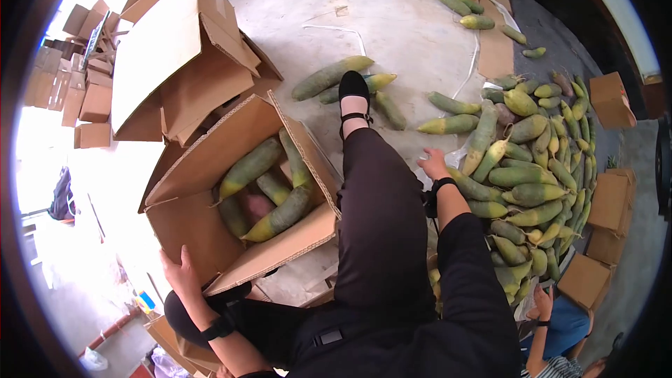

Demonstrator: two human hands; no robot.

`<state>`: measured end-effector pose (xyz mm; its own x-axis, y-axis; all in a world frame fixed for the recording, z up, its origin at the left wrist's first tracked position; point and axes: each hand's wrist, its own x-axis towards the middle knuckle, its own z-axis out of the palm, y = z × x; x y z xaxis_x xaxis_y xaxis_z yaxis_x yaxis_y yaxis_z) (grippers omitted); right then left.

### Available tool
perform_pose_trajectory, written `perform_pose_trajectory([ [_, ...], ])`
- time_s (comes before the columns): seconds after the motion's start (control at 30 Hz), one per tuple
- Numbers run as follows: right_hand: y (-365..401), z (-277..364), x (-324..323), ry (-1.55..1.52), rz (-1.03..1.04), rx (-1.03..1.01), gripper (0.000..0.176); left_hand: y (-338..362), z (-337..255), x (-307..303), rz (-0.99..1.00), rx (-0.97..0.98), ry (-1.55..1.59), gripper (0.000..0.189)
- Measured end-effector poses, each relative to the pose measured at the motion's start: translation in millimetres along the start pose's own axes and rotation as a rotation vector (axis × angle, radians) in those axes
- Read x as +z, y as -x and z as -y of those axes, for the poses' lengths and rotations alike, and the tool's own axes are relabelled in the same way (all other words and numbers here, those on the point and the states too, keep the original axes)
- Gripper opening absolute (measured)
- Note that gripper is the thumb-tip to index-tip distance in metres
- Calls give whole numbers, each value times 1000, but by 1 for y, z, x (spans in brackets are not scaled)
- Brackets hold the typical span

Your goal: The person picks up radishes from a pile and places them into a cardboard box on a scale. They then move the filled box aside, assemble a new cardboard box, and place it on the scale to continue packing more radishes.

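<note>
My left hand (180,278) grips the near left edge of an open cardboard box (217,136), its thumb on the inner side of the wall. Several large green radishes (253,168) lie in that box, around a blurred pinkish patch that I cannot make out. To the right of my leg, my right hand (435,165) is held out with its fingers apart and nothing in them. It is close to the left side of a big radish pile (521,175). A few loose radishes (329,78) rest on the floor by my shoe.
Another open carton (168,56) stands beyond the box. More cartons (94,98) are stacked at the far left, with others (612,203) along the right side. A co-worker's hand (542,302) holds a small dark object at lower right. Cardboard sheets (495,49) cover some floor.
</note>
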<state>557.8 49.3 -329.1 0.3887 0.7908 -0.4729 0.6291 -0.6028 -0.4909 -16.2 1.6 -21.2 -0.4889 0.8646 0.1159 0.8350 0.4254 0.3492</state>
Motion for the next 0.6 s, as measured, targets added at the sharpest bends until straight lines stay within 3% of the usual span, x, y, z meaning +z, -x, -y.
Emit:
perform_pose_trajectory([
  [0.13, -31, -29, 30, 14, -93, -15, 67, 2, -5, 0, -26, -10, -22, 38],
  [0.2, -40, -37, 33, -261, 18, 183, 65, 3, 0, 2, -92, 2, -73, 37],
  [0.23, -29, -27, 30, -385, -50, 155, 52, 2, -11, -2, -34, -29, -21, 38],
  [0.27, -19, -18, 22, -382, -41, 149, 52, 2, -17, -5, 23, -60, 34, 39],
  [0.37, 7, 3, -2, -730, -65, 409, 29, 1, -12, -2, -6, -58, 42, 40],
  [0.5, 36, -9, -14, -702, -50, 317, 22, 1, -16, -5, 5, -82, 59, 39],
  [0.6, 65, 0, -32, -720, -158, 260, 25, 2, -22, -7, 3, -106, 78, 38],
])
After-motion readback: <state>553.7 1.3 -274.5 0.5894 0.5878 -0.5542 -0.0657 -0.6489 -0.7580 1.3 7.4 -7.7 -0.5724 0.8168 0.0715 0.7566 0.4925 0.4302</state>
